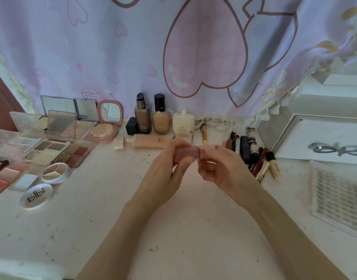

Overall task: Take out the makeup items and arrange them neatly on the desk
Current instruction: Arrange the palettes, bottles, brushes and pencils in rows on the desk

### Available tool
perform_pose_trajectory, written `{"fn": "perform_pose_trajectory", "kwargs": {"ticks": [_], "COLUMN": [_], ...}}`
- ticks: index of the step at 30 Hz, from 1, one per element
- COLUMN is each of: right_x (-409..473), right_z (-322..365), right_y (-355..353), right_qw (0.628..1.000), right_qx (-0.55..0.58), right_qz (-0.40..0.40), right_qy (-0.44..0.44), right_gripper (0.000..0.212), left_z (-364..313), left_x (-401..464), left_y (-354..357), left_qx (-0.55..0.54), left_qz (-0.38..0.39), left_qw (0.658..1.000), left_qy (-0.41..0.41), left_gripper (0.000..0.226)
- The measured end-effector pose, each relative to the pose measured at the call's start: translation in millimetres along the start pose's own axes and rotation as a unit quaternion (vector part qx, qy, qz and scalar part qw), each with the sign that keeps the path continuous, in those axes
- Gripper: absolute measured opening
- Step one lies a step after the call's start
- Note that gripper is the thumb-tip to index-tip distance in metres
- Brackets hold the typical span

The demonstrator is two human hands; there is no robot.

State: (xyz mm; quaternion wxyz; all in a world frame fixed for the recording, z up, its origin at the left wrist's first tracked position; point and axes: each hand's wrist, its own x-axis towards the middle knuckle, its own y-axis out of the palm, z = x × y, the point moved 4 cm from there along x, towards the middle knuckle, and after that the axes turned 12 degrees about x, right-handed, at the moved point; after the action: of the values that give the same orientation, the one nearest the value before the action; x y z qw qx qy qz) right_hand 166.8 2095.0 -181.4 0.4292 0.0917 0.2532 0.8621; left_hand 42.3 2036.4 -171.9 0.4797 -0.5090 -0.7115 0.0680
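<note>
Above the middle of the white desk point(173, 229) my two hands hold a small dusty-pink tube point(188, 153) level between them. My left hand point(169, 168) grips its left part and my right hand point(220, 166) pinches its right end, where a seam shows. Open eyeshadow palettes point(60, 146) and compacts lie at the left. Foundation bottles point(151, 118) stand at the back, with a pink tube point(147, 142) lying uncapped in front of them. Pencils and slim tubes point(252, 154) lie in a row at the right.
A white tray point(295, 138) with a metal eyelash curler point(337, 149) sits at the far right, and a clear ribbed box point(339, 197) stands in front of it. A pink heart-print curtain point(193, 57) hangs behind the desk. Round compacts point(44, 186) lie at the front left.
</note>
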Motion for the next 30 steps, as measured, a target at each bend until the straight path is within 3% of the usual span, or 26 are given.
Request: {"fn": "perform_pose_trajectory", "kwargs": {"ticks": [5, 10, 12, 16, 20, 22, 24, 26, 27, 30], "right_x": [-8.3, -14.7, -15.4, -15.0, -16.7, -16.4, -15.9, -17.2, -18.0, -18.7], "right_z": [-11.0, -21.6, -26.1, -27.8, -32.8, -32.1, -25.6, -18.2, -17.1, -10.1], "right_y": [-1.0, 8.2, 12.2, 11.2, 9.4, 10.2, 9.0, 9.4, 9.9, 8.3], "right_qw": [0.992, 0.993, 0.992, 0.983, 0.974, 0.984, 0.990, 0.934, 0.910, 0.923], "right_qx": [-0.061, -0.040, -0.003, 0.026, 0.053, 0.024, -0.128, -0.347, -0.393, -0.339], "right_qz": [0.053, 0.064, 0.070, 0.057, 0.020, 0.014, -0.001, -0.019, -0.021, -0.025], "right_qy": [0.099, 0.089, 0.103, 0.176, 0.218, 0.179, 0.064, -0.085, -0.128, -0.181], "right_gripper": [0.048, 0.066, 0.061, 0.061, 0.046, 0.043, 0.038, 0.024, 0.019, 0.023], "left_z": [0.0, 8.3, 11.9, 12.2, 7.5, 9.5, 14.9, 23.5, 27.0, 28.3], "left_x": [-1.7, 2.1, 2.6, 0.1, -1.0, -0.4, 1.3, 1.2, 0.0, -2.8], "left_y": [-6.1, -8.5, -12.6, -13.1, -7.2, -6.3, -3.6, 2.0, 5.1, 11.0], "left_qx": [0.012, -0.001, 0.000, -0.006, 0.007, -0.006, -0.016, -0.034, -0.042, -0.066], "left_qz": [-0.068, -0.109, -0.120, -0.099, -0.061, -0.054, -0.048, -0.028, -0.012, 0.061], "left_qw": [0.996, 0.985, 0.983, 0.989, 0.993, 0.990, 0.981, 0.966, 0.957, 0.948], "left_qy": [-0.054, -0.135, -0.136, -0.106, -0.099, -0.128, -0.185, -0.256, -0.286, -0.306], "left_gripper": [0.010, 0.023, 0.023, 0.024, 0.022, 0.021, 0.026, 0.030, 0.032, 0.042]}}
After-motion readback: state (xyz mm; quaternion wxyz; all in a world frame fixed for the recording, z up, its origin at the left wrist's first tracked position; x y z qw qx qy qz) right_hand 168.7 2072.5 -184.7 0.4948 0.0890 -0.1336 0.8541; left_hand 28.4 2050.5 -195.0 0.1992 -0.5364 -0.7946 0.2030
